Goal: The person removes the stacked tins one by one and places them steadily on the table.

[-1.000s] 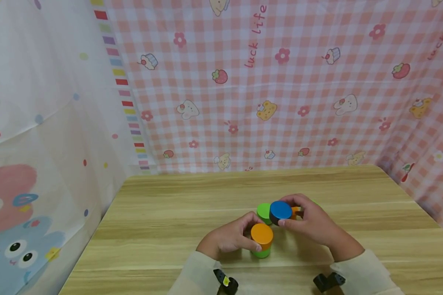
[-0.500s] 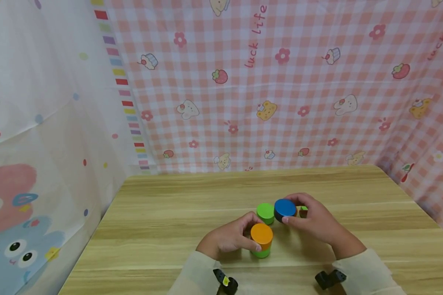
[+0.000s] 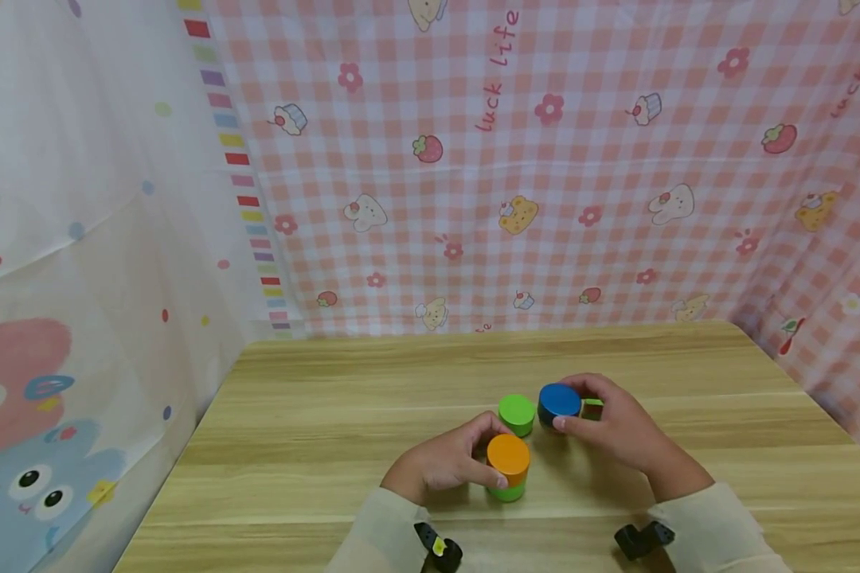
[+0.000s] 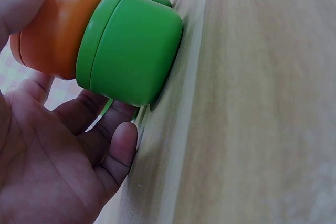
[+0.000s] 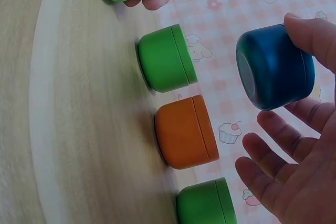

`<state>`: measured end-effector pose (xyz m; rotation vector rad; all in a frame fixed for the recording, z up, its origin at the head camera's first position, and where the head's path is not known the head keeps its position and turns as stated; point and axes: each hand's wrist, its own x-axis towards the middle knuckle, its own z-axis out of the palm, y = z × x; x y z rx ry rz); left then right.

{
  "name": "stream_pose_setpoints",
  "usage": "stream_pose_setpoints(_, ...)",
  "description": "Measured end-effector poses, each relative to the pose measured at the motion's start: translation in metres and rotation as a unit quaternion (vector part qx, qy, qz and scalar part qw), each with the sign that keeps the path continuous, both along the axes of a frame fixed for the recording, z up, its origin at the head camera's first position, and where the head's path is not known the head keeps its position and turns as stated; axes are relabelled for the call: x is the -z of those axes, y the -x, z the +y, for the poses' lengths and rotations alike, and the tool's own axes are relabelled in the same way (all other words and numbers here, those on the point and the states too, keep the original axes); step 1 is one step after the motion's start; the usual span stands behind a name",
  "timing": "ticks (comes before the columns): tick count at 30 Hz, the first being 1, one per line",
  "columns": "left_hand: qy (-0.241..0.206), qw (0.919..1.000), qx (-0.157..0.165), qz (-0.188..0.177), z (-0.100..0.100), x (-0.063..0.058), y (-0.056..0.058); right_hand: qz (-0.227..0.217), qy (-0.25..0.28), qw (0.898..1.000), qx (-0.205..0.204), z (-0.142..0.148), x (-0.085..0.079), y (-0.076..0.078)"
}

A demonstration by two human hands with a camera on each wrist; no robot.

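My left hand point(image 3: 447, 458) holds a small orange lidded jar point(image 3: 508, 454) between thumb and fingers. It sits on top of a green jar point(image 4: 131, 48), which stands on the table. My right hand point(image 3: 616, 430) grips a blue jar point(image 3: 559, 403) by its upper part; in the right wrist view it is off the table, slightly tilted. Below it stands another orange jar point(image 5: 185, 132), hidden in the head view by the blue jar and the hand. Green jars stand on either side, one on the left point(image 3: 517, 414) and one on the right point(image 5: 206, 205).
The wood-grain table point(image 3: 315, 446) spreads around the jars. A pink checked cloth point(image 3: 401, 183) hangs behind its far edge, and a white printed cloth point(image 3: 115, 239) hangs at the left. Each wrist carries a black camera mount.
My right hand has moved slightly right and away with the blue jar, which now covers the orange jar in the head view. My left hand and its stack have stayed put.
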<state>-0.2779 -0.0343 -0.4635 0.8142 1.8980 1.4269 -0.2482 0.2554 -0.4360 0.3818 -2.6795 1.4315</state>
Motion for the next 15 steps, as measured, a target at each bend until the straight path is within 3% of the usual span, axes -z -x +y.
stream_pose_setpoints(15,0.0,1.0,-0.001,0.001,-0.0002,-0.0002,0.0001,-0.011,-0.005,0.999,0.04,0.0073,-0.0002,0.0028)
